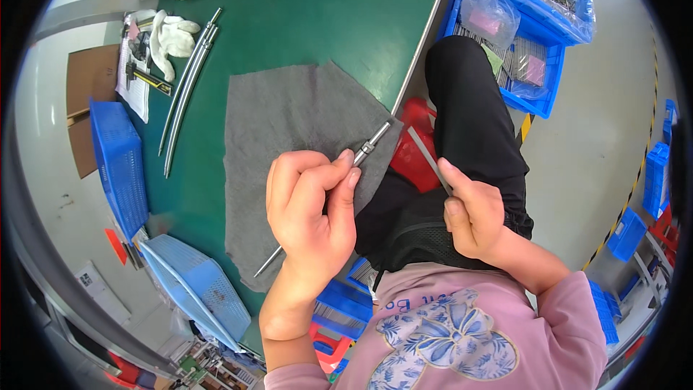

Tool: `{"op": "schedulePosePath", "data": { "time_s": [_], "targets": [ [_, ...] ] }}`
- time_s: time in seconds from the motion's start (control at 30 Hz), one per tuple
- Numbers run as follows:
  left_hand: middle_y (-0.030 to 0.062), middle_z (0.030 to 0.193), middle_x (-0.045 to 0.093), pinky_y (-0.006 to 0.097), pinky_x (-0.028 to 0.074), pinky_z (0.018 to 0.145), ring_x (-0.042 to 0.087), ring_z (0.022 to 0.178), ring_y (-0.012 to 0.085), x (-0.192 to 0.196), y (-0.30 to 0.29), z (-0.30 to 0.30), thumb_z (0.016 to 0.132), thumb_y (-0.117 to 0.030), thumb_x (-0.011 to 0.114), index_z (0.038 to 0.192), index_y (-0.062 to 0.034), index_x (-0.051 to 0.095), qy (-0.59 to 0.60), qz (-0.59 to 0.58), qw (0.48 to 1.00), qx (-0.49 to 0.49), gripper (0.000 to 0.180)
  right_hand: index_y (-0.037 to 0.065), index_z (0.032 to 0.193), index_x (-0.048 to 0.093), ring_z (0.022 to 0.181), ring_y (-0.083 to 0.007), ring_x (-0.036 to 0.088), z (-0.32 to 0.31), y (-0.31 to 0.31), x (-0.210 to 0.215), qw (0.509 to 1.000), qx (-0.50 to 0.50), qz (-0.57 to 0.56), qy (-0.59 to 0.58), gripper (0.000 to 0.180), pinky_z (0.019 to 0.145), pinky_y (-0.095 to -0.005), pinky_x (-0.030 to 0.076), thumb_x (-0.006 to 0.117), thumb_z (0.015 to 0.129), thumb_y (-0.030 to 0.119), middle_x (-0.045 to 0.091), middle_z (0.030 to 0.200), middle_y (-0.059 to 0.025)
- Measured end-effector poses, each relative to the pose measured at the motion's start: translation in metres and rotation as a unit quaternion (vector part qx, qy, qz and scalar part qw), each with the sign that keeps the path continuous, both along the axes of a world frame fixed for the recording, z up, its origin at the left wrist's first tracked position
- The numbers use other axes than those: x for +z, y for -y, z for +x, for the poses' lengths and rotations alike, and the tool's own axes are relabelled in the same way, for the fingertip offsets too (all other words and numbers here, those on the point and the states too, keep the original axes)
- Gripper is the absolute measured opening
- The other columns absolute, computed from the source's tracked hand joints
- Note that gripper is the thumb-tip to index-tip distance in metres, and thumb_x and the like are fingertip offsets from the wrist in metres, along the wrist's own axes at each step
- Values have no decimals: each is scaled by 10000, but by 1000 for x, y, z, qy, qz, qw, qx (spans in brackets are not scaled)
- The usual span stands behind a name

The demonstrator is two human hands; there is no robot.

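My left hand is closed, with thumb and fingertips pinching a slim metal rod. A stepped, collared end of the rod sticks out up and to the right, and its thin tail shows below the hand. Beneath it lies a dark grey cloth on the green tabletop. Over my lap, my right hand is closed around a thin flat grey strip, which points up and left. The strip's lower end is hidden in the fingers, and its exact kind cannot be made out. Strip and rod are apart.
Several long metal rods lie left of the cloth, near a white glove and a yellow-black cutter knife. Blue baskets line the left edge. Blue crates of metal parts stand at the right. A red stool is below.
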State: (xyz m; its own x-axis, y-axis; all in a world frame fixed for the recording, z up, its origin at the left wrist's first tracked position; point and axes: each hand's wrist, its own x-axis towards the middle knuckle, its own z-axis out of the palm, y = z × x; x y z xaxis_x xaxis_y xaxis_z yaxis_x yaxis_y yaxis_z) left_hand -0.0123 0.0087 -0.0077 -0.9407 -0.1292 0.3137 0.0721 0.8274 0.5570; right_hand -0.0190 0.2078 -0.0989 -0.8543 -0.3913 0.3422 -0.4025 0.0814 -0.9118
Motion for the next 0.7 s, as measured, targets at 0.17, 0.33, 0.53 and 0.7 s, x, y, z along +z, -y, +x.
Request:
{"op": "schedulePosePath", "data": {
  "time_s": [0.17, 0.33, 0.53, 0.7],
  "targets": [
    [81, 769, 555, 333, 412, 591, 529, 671, 236, 2, 1, 0, 715, 38, 752, 848, -21, 670, 5, -16, 1000, -8, 167, -87, 1318, 511, 417, -190, 449, -11, -3, 10, 994, 80, 9, -72, 520, 443, -302, 354, 535, 799, -63, 473, 569, -23],
    [76, 761, 549, 332, 408, 588, 525, 666, 232, 2, 0, -1, 714, 35, 755, 847, -24, 675, 6, -9, 1000, -1, 167, -78, 1302, 534, 409, -186, 441, -13, 5, 14, 994, 75, 12, -74, 520, 432, -307, 342, 549, 783, -65, 472, 563, -20],
    [71, 752, 543, 329, 399, 574, 520, 657, 228, 0, 0, -1, 711, 36, 758, 845, -29, 675, -4, -2, 1000, 1, 170, -71, 1298, 544, 404, -185, 435, -12, 6, 15, 994, 74, 21, -73, 534, 424, -310, 334, 558, 764, -69, 469, 557, -20],
    [67, 744, 542, 328, 393, 564, 514, 645, 227, -1, -1, -1, 694, 49, 766, 831, -31, 668, -12, 15, 1000, 3, 187, 30, 1284, 611, 368, -168, 384, -8, 12, 16, 996, 26, 23, -84, 647, 391, -292, 312, 592, 641, -41, 419, 498, 4]
  ]
}}
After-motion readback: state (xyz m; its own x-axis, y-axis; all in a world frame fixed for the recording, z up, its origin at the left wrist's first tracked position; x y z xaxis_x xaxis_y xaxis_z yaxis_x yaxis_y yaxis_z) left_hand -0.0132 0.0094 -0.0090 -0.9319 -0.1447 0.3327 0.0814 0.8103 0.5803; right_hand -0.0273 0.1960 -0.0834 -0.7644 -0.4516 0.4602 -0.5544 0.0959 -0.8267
